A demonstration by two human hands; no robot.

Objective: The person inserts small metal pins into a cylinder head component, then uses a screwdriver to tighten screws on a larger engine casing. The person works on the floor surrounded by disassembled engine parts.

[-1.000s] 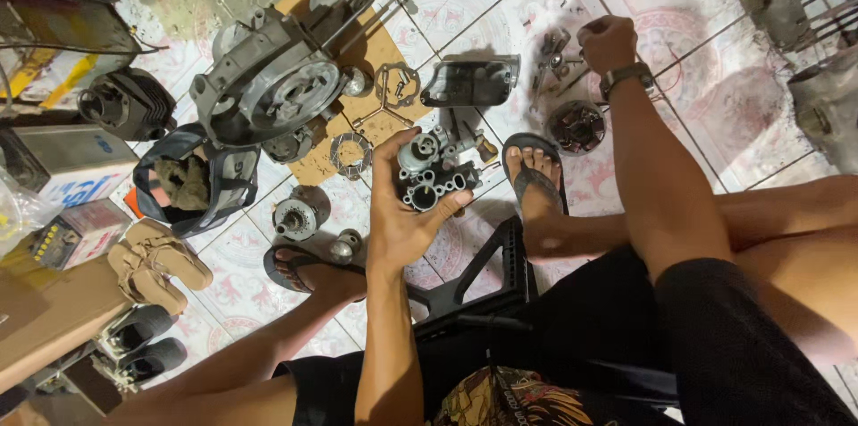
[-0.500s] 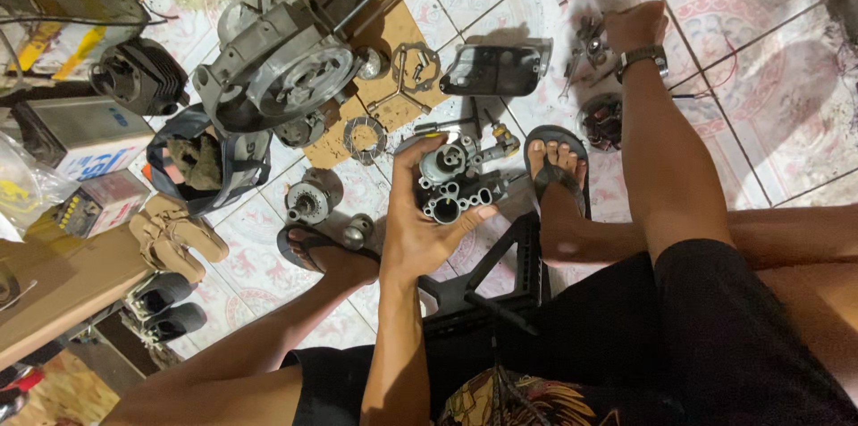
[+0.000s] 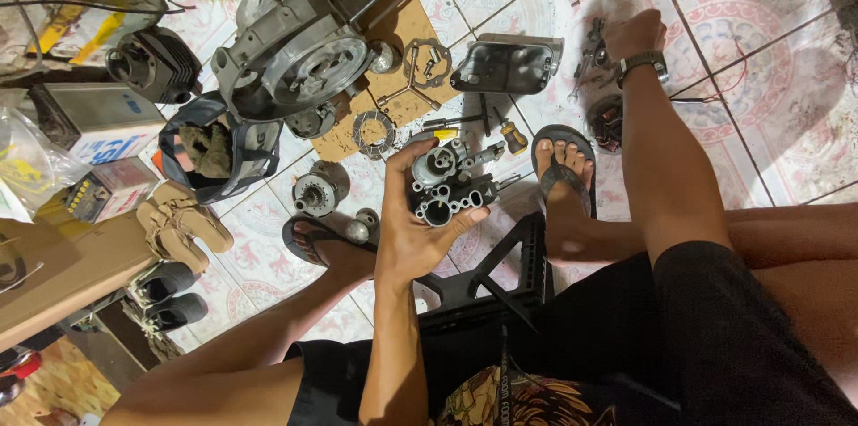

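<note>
My left hand [image 3: 413,231] holds a grey metal carburettor-like part [image 3: 450,181] with round bores, lifted above the floor in front of my knees. My right hand [image 3: 632,35], with a watch on its wrist, reaches far out to a scatter of small dark metal parts [image 3: 592,55] on the tiled floor; whether it grips one is hidden. A large grey engine case [image 3: 295,55] rests on a piece of cardboard [image 3: 407,28] at the far left. A grey metal cover [image 3: 505,64] lies between the case and my right hand.
My feet in sandals [image 3: 561,171] rest on the floor beside a black stool frame [image 3: 500,274]. A screwdriver [image 3: 509,131], a ring-shaped part [image 3: 373,131], a round gear piece [image 3: 315,194], a black cylinder [image 3: 154,64], boxes [image 3: 98,122] and shoes [image 3: 179,229] crowd the left side.
The view has shifted a little. My left hand has kept the grey part raised. My right hand has stayed stretched out at the small parts on the floor.
</note>
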